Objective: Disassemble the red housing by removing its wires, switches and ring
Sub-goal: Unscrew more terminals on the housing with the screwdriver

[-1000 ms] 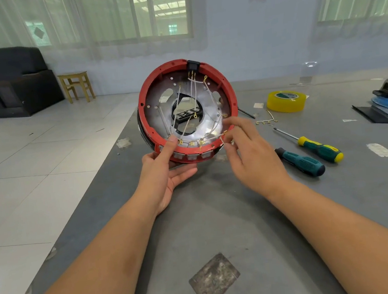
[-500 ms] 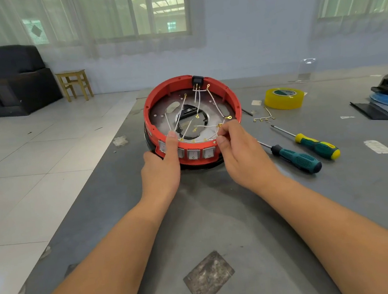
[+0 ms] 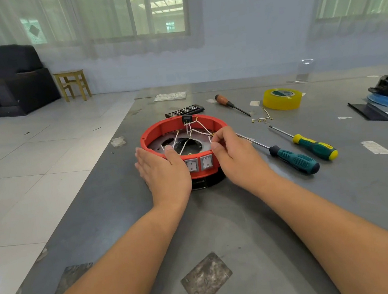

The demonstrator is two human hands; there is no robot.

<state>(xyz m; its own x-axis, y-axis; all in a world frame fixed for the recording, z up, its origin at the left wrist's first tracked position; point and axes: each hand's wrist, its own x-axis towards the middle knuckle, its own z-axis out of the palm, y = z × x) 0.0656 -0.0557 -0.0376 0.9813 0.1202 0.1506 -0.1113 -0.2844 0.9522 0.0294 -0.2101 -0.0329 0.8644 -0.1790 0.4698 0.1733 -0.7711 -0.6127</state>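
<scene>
The round red plastic housing [image 3: 162, 129] sits flat on the grey metal table [image 3: 219, 216], open side up, resting on a black base [image 3: 206, 181] that shows under its near edge. Thin white wires with brass terminals [image 3: 200, 124] run across its silvery inner plate from a small black switch [image 3: 187, 118] clipped on the far rim. Two white rocker switches [image 3: 199, 163] face the camera on the near wall. The left hand [image 3: 164, 171] lies flat against the housing's near-left wall, fingers loose and together, thumb hooked over the rim. The right hand [image 3: 237, 156] rests at the near-right rim, its thumb and forefinger pinched on a wire end just inside the wall. To the right lie a dark teal-handled screwdriver [image 3: 292, 158] and a green-and-yellow-handled screwdriver [image 3: 315, 148], near each other but apart. Farther back are a roll of yellow tape [image 3: 281, 98], a loose bundle of wires [image 3: 263, 118], a wooden-handled screwdriver [image 3: 229, 103] and a black bit case [image 3: 184, 110] just behind the housing.
</scene>
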